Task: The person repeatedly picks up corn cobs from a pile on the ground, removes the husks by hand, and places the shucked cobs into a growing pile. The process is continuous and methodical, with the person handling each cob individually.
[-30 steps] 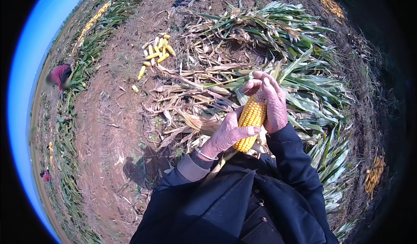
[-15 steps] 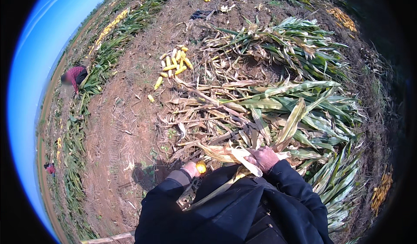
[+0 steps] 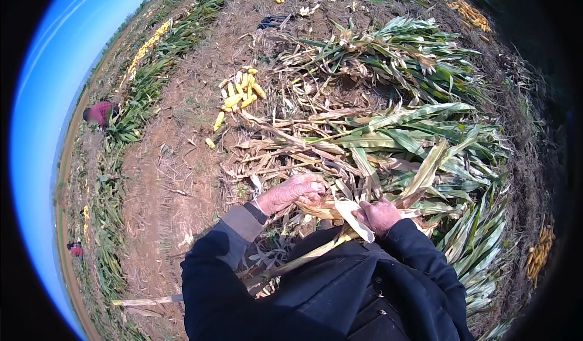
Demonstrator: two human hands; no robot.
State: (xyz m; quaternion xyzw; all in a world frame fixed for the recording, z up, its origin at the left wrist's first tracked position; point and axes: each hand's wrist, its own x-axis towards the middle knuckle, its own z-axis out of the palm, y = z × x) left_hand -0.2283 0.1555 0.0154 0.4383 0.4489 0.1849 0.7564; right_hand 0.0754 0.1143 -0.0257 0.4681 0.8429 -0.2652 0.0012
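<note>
My left hand (image 3: 293, 192) is closed with curled fingers at the tip of a dry tan corn husk (image 3: 328, 209) in front of my body. My right hand (image 3: 379, 215) grips the husk's other end, where pale peeled leaves hang over a cornstalk (image 3: 316, 256). That stalk slants down to the left across my dark jacket. My left fingertips are partly hidden, and no bare cob shows in either hand.
Beyond my left hand lies a small heap of yellow corn cobs (image 3: 243, 91), with a loose cob (image 3: 210, 142) nearer. Cut cornstalks (image 3: 419, 134) cover the ground ahead and right. More cobs (image 3: 539, 253) lie far right. A person in red (image 3: 102, 114) bends at the left.
The yellow cob in my left hand is gone from it. That hand has moved up and right onto the husk. My right hand has shifted slightly right and still grips.
</note>
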